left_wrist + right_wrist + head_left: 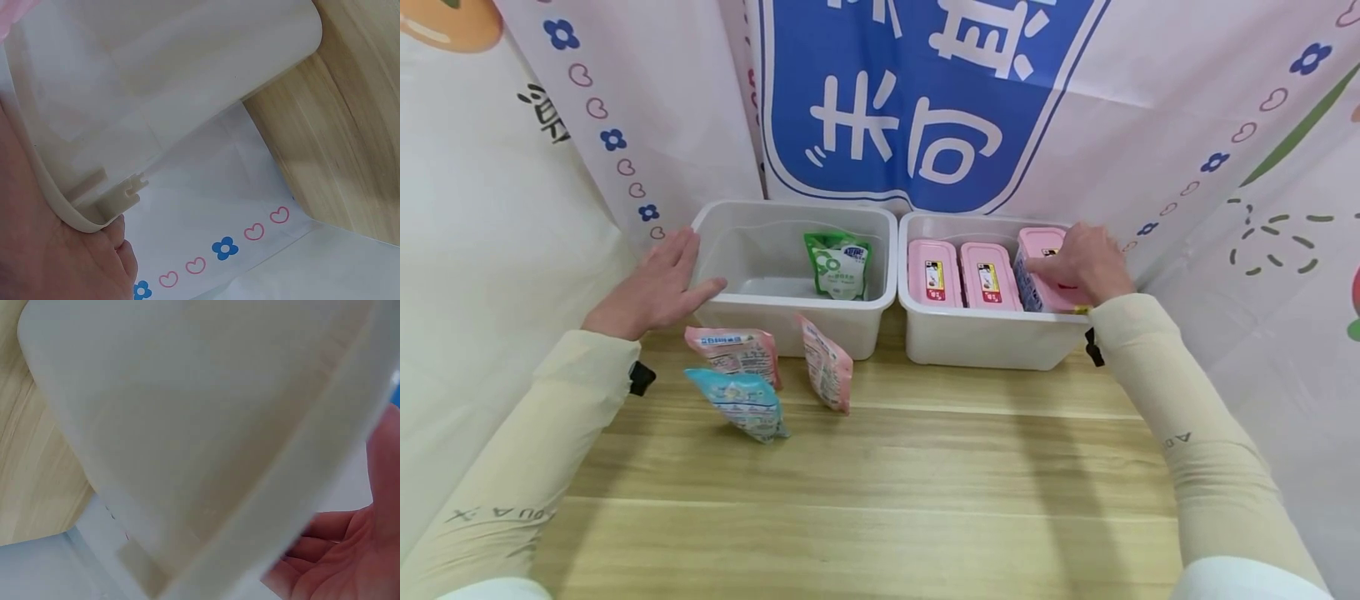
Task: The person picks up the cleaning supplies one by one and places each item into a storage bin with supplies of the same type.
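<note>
At the left bin [775,317], my left hand [651,287] touches the left end of the rim, fingers straight and thumb apart. In the left wrist view the palm [69,262] lies against that rim. My right hand [1086,260] holds the rightmost pink-lidded box [1041,240] from above inside the right bin [977,342]. Its thumb lies at the lid's left side; its fingertips are hidden. In the right wrist view the bin's rim hides the box. Two more pink-lidded boxes [935,271] stand beside it. A green pouch [840,267] stands in the left bin.
On the wooden table [880,500], in front of the left bin, stand a blue pouch [741,404] and two pink pouches [827,367]. A printed white curtain [662,100] hangs behind the bins and along both sides. The two bins stand side by side.
</note>
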### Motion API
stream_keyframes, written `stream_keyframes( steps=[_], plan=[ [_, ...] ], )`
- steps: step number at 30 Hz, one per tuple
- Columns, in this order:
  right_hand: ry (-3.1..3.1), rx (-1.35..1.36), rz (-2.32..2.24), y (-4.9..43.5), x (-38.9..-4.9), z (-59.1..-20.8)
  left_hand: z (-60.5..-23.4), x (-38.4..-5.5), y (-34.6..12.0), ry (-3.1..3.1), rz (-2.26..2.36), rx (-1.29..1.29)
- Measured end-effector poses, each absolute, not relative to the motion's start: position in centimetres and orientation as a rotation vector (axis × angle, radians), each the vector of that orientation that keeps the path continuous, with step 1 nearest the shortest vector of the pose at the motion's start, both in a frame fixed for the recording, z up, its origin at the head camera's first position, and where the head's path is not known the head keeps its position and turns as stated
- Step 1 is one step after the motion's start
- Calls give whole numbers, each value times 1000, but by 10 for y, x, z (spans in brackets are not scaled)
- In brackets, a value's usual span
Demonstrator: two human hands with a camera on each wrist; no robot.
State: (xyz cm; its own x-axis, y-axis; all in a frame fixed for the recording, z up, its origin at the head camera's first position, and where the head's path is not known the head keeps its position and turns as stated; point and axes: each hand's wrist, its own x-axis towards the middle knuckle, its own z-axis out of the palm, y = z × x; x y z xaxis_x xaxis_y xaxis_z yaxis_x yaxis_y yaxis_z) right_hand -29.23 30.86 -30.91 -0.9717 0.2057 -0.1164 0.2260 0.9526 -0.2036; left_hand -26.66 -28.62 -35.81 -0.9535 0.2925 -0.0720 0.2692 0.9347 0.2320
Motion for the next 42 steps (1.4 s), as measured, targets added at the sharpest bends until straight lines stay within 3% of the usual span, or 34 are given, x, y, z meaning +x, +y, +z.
stream_keyframes(
  steps=[42],
  plan=[
    [3094,327,-377,307,-295,-354,-357,-264,-285,2979,366,416]
  ],
)
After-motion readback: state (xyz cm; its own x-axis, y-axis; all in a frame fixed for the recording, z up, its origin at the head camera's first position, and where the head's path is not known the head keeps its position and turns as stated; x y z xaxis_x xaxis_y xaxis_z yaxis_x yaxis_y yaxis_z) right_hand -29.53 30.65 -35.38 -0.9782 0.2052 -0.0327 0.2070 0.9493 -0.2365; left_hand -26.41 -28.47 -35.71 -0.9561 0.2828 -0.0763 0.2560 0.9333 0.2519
